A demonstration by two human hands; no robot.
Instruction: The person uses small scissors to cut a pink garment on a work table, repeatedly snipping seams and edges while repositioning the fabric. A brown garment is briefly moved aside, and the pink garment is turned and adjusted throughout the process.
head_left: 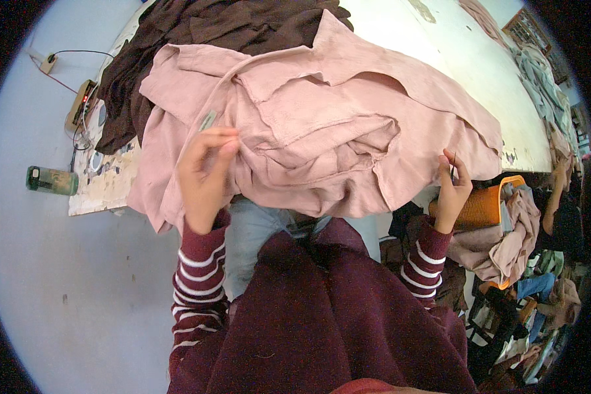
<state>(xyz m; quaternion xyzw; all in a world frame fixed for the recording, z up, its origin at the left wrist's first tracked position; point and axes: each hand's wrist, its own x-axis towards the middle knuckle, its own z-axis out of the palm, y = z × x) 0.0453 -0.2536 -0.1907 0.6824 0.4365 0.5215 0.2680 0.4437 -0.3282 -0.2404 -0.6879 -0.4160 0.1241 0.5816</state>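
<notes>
A dusty-pink garment [308,125] is spread in folds over the near table edge and hangs toward my lap. Over its left part, my left hand [207,171] is closed, thumb and fingertips drawn together; what sits between them is too small to make out. Just beyond those fingers a small pale green piece [207,121] rests on the cloth. At the garment's right edge, my right hand [453,190] pinches a thin, dark, needle-like piece [453,172]. The two hands are far apart, and any thread between them cannot be seen.
Dark brown cloth [236,26] is heaped behind the garment on the white table [512,85]. An orange basket [474,209] with cloth stands at right. Left are a green glass bottle [51,180] and a power strip [80,105]. Another person's arm [557,187] shows far right.
</notes>
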